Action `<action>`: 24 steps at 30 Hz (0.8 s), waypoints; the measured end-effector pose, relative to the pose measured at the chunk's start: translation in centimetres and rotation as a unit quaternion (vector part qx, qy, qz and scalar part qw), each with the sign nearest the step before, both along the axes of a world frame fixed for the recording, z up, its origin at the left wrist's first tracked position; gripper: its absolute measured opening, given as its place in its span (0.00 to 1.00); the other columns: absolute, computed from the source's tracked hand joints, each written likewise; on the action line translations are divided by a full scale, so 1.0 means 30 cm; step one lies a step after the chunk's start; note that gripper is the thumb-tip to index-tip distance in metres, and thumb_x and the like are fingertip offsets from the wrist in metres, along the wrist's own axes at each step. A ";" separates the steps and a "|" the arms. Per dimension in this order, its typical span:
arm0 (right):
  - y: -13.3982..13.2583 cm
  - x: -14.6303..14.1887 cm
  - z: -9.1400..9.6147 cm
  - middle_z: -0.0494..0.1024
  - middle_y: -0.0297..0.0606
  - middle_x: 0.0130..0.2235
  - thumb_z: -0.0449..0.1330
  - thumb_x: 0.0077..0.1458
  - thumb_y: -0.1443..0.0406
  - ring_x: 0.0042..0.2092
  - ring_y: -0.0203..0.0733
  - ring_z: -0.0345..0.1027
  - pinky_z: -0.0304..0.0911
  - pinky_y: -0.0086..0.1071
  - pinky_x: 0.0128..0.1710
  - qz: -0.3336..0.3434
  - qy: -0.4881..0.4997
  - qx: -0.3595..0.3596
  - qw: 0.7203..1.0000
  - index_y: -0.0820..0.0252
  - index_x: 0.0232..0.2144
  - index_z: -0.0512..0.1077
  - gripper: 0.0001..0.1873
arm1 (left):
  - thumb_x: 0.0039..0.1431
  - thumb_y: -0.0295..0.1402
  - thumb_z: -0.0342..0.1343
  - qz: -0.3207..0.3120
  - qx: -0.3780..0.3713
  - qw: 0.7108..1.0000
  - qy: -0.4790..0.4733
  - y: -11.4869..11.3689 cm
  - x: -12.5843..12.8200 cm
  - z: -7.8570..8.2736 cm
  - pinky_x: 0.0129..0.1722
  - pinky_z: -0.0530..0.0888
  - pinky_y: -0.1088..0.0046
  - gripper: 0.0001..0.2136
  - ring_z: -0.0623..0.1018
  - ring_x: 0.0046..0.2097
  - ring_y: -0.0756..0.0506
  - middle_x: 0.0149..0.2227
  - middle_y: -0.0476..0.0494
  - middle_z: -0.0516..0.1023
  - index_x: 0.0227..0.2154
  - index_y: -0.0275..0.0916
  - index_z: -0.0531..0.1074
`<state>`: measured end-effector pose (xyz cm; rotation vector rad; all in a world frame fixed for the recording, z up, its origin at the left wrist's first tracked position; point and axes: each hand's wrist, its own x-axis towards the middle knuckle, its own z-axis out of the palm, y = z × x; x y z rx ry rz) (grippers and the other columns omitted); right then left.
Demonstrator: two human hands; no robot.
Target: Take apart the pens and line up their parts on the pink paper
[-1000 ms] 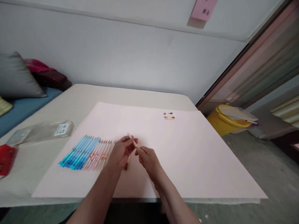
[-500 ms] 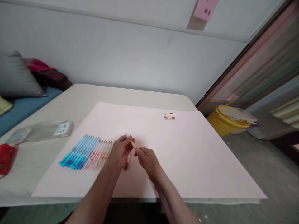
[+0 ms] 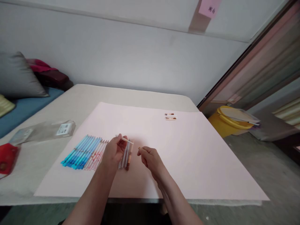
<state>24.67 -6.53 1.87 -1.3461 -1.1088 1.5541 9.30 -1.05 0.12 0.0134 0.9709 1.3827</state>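
My left hand [image 3: 114, 151] pinches a pale pen barrel [image 3: 124, 139] above a row of pens [image 3: 91, 153], blue on the left and pale pink on the right, lying on a big pink sheet [image 3: 187, 162]. My right hand [image 3: 150, 157] hovers just right of it, fingers pinched on a tiny brown piece [image 3: 139, 148], apart from the barrel. A brown-ended pen [image 3: 128, 159] lies on the sheet between the hands. Far up the sheet lie a few small pen caps [image 3: 170, 116].
The sheet covers a beige table [image 3: 77, 100]. A clear plastic packet [image 3: 42, 131] and a red object [image 3: 7, 156] lie at its left. A yellow bucket [image 3: 222, 125] stands on the floor at the right. A sofa with cushions [image 3: 21, 81] is at the far left.
The hands held one pen together; now they have drawn apart. The left hand moved left with the barrel, while the right hand keeps a small piece.
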 end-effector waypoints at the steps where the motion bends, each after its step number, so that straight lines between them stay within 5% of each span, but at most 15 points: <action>1: 0.002 0.004 0.000 0.57 0.24 0.12 0.52 0.53 0.56 0.16 0.27 0.43 0.39 0.25 0.16 -0.009 0.004 0.003 1.000 0.62 0.23 0.66 0.15 | 0.52 0.21 0.54 -0.004 0.001 1.000 0.001 -0.002 0.001 0.001 0.24 0.74 0.79 0.04 0.75 0.26 0.52 0.25 0.43 0.74 0.25 0.34 0.66; 6: 0.008 0.008 -0.004 0.68 0.29 0.18 0.51 0.54 0.54 0.15 0.26 0.46 0.38 0.25 0.16 -0.046 0.040 0.018 0.998 0.61 0.27 0.65 0.16 | 0.50 0.21 0.56 -0.061 0.024 0.998 0.003 -0.025 0.034 -0.004 0.25 0.75 0.78 0.05 0.76 0.28 0.50 0.26 0.43 0.75 0.25 0.34 0.66; 12: 0.009 -0.004 -0.007 0.69 0.29 0.19 0.57 0.48 0.59 0.16 0.26 0.43 0.38 0.25 0.16 -0.094 0.009 0.027 0.995 0.62 0.28 0.67 0.11 | 0.49 0.23 0.58 -0.099 0.036 0.994 0.015 -0.054 0.093 -0.021 0.28 0.75 0.77 0.05 0.77 0.30 0.49 0.27 0.42 0.76 0.25 0.34 0.66; 24: 0.021 0.098 0.033 0.56 0.24 0.14 0.55 0.39 0.67 0.18 0.28 0.42 0.36 0.25 0.18 -0.156 0.058 0.042 0.985 0.61 0.23 0.65 0.04 | 0.52 0.20 0.53 0.029 -0.023 0.999 -0.024 -0.004 0.024 -0.046 0.28 0.76 0.78 0.06 0.77 0.28 0.51 0.25 0.45 0.73 0.25 0.35 0.64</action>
